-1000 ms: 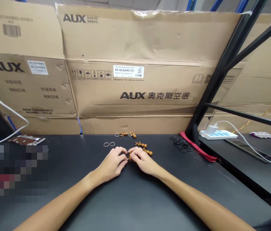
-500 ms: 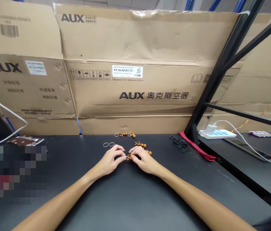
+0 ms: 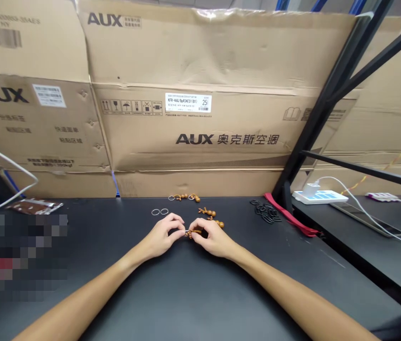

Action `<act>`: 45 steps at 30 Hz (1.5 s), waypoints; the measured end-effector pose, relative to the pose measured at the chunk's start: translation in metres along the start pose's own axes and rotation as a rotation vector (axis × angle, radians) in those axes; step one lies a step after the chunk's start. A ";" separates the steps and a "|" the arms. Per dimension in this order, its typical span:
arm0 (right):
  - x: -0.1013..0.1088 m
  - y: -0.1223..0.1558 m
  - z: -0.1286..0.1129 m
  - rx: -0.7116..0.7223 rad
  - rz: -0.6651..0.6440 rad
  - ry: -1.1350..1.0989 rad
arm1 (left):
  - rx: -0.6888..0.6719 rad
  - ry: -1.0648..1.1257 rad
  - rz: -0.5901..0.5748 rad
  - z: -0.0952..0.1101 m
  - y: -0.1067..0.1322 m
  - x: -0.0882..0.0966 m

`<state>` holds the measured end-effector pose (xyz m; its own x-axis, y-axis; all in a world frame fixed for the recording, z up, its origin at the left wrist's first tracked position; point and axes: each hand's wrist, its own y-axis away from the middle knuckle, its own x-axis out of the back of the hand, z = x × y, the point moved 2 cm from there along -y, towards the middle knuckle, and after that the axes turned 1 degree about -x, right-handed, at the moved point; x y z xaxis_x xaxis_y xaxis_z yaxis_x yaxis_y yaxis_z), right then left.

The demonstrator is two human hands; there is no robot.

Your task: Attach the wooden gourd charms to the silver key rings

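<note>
My left hand (image 3: 165, 235) pinches a metal key ring (image 3: 186, 231), mostly covered by the fingertips. Close against it, my right hand (image 3: 212, 238) is closed on the cord end of a brown beaded gourd pendant (image 3: 195, 232). Whether the cord passes through the ring is too small to tell. Just beyond the right hand lie other gourd pendants (image 3: 207, 212). Two loose key rings (image 3: 159, 212) rest on the black table (image 3: 186, 293) beyond my left hand. Farther back are pendants with rings (image 3: 185, 197) beside them, apparently attached.
A heap of black clips (image 3: 266, 211) and a red strap (image 3: 289, 218) lie on the right. Beyond them are a white power strip (image 3: 319, 196) and a phone (image 3: 366, 219). Cardboard boxes (image 3: 193, 156) stand behind the table; a brown packet (image 3: 35, 207) lies left.
My right fingers have shifted slightly on the pendant, and more of its cord and beads shows between the hands. The left hand stays nearly in place; the view has moved slightly.
</note>
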<state>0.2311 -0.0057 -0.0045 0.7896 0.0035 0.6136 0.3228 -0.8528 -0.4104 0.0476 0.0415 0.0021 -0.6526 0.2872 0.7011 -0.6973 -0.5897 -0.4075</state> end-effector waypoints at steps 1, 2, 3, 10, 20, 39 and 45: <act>0.000 0.000 -0.001 -0.005 -0.003 -0.013 | 0.000 -0.002 0.000 0.000 0.000 0.000; -0.001 0.000 -0.001 -0.007 -0.006 -0.024 | -0.001 -0.003 0.001 0.000 0.000 0.000; -0.001 0.000 -0.001 -0.006 -0.005 -0.034 | -0.002 -0.004 0.001 0.001 0.001 0.000; -0.002 0.001 -0.002 0.058 0.029 -0.086 | 0.004 0.019 -0.017 0.000 0.000 0.000; 0.000 0.001 0.000 0.087 0.022 0.082 | -0.003 0.091 -0.042 0.000 -0.001 0.002; -0.003 0.002 0.001 0.181 0.045 0.258 | -0.029 -0.033 -0.003 0.007 0.002 0.000; -0.004 0.002 0.000 0.206 0.018 0.255 | -0.075 -0.096 -0.047 0.011 0.004 -0.003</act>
<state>0.2281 -0.0074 -0.0076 0.6483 -0.1637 0.7436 0.4291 -0.7282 -0.5344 0.0497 0.0296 0.0049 -0.5896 0.2381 0.7718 -0.7492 -0.5183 -0.4124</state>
